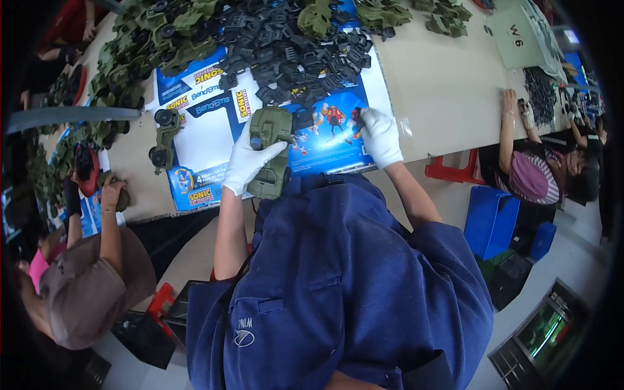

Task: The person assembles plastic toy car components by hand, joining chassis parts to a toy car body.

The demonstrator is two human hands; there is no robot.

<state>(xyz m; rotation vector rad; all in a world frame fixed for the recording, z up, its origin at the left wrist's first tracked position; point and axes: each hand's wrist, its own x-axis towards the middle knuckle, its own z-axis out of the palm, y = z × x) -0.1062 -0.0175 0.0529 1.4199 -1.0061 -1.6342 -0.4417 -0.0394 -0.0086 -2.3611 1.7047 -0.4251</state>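
Observation:
My left hand [243, 161], in a white glove, is closed round an olive-green toy vehicle body [268, 181] at the table's near edge. The body stands lengthwise, with the thumb across its middle. To the right, my gloved right hand [383, 138] is raised over the blue printed sheet [318, 149], its fingers pinched together on a small dark plastic part [357, 114]. That part's exact shape is too small to tell. Just beyond both hands spreads a heap of black plastic parts [299, 62]. A green toy vehicle with black wheels [166, 140] lies left of my left hand.
Many green toy vehicles [140, 49] are piled at the far left, and more green bodies [448, 16] lie at the back. Co-workers sit on both sides, one in a brown cap [94, 292]. A red stool [455, 170] and blue bins [492, 221] stand to the right.

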